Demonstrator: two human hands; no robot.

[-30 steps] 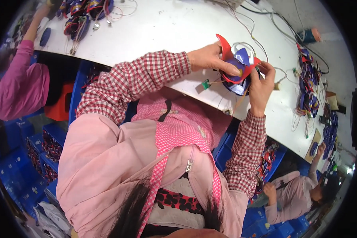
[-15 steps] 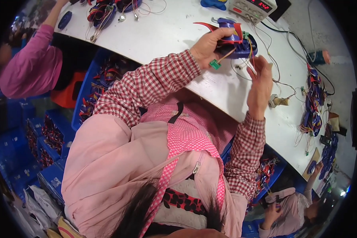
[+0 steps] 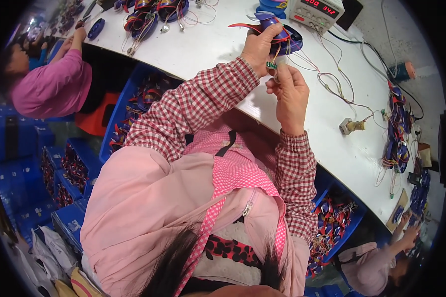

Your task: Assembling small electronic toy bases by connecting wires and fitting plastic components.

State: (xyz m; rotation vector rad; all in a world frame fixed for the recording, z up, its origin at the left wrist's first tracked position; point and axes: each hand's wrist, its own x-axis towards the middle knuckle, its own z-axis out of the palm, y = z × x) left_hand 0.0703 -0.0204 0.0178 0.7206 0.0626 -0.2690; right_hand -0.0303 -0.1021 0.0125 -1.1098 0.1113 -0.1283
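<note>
Just near-left of the power supply, above the tabletop, the left hand wraps the blue-and-red shell! Right hand, fingers bunched at the green circuit board, grip unclear. Shell looks light, stiff, slick: clasp its body, spare those fragile wires.

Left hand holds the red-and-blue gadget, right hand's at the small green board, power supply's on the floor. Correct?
One miss: the power supply stands on the white table, not the floor, as the head view shows. The rest holds: left hand on the red-and-blue gadget, right hand at the small green board.
</note>
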